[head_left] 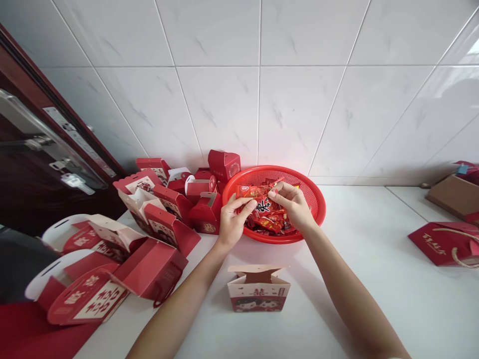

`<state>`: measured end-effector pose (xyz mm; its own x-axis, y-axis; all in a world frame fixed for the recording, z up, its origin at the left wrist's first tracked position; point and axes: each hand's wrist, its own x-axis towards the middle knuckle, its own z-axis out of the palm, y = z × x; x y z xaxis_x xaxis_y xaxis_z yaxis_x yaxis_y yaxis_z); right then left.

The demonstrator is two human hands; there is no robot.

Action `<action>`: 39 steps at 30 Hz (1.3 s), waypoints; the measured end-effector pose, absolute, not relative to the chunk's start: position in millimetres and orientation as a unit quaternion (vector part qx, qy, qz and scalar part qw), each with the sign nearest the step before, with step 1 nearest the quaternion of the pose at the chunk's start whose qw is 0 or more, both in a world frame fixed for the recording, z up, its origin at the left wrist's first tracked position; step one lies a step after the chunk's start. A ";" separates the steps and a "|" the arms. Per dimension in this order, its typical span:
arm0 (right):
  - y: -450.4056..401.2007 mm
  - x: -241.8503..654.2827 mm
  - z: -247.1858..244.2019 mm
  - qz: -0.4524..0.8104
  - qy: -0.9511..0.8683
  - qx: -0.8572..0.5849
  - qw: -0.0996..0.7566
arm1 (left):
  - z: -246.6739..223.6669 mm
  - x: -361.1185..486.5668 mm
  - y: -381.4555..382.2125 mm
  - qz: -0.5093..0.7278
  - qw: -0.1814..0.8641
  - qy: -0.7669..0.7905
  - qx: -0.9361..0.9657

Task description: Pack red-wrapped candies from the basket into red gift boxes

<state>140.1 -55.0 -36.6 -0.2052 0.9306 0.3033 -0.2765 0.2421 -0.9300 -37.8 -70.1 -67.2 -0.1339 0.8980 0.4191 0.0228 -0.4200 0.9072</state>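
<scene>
Over the red plastic basket [319,199], both of my hands are closed in pinches. My left hand [232,222] grips the left side of a shiny red snack packet [258,192] with dark lettering between thumb and finger. At its right side, my right hand [297,207] pinches red wrapping; whether this is the same packet or a second one is hard to tell. Several red wrapped snacks [271,224] lie in the basket below, partly hidden by my hands. Between my forearms, a cream and red gift box [259,295] with two cartoon faces stands upright, its top open.
Many red and cream gift boxes [168,224] crowd the left, several with open tops. On the right sit a closed red box with a rope handle [443,243] and a brown carton [454,197]. A tiled wall [284,109] rises behind; a dark door [41,149] stands left.
</scene>
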 end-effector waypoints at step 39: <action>-53.6 138.3 -40.9 0.460 -0.627 -0.297 0.554 | -73.2 -39.6 -65.6 0.671 0.336 0.395 0.530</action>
